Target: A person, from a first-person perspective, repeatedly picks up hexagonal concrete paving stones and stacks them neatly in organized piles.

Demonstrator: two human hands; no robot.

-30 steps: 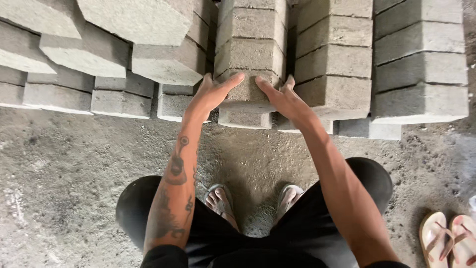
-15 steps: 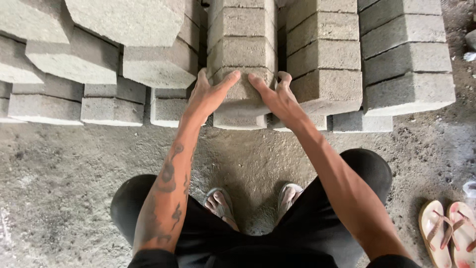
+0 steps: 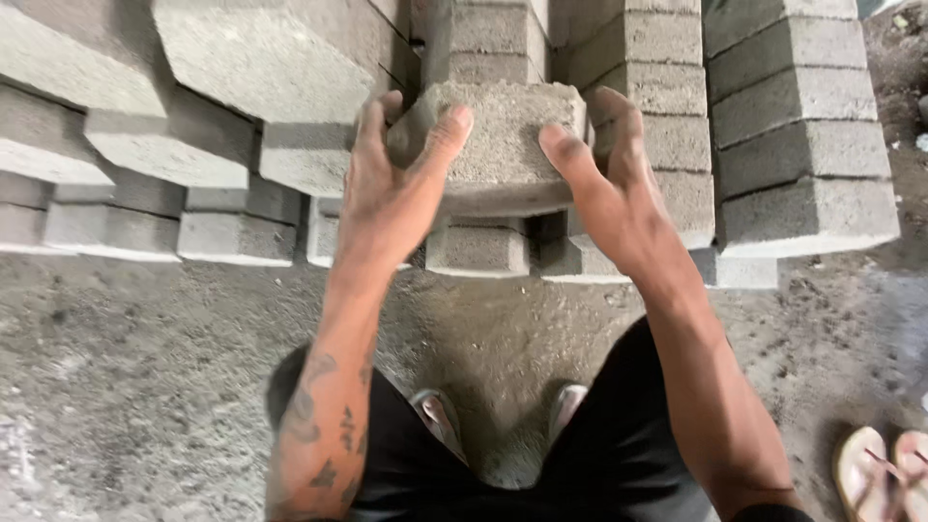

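Nearest me, my feet [image 3: 503,425] stand on the gritty floor [image 3: 126,367], with a pair of sandals [image 3: 884,469] off to the right. Above them, my left hand [image 3: 391,188] and right hand [image 3: 609,179] clamp the block [image 3: 498,145] from either side — thumbs on top, fingers around the ends. It sits in the air in front of the stacks [image 3: 773,126] — rows of grey blocks behind it.
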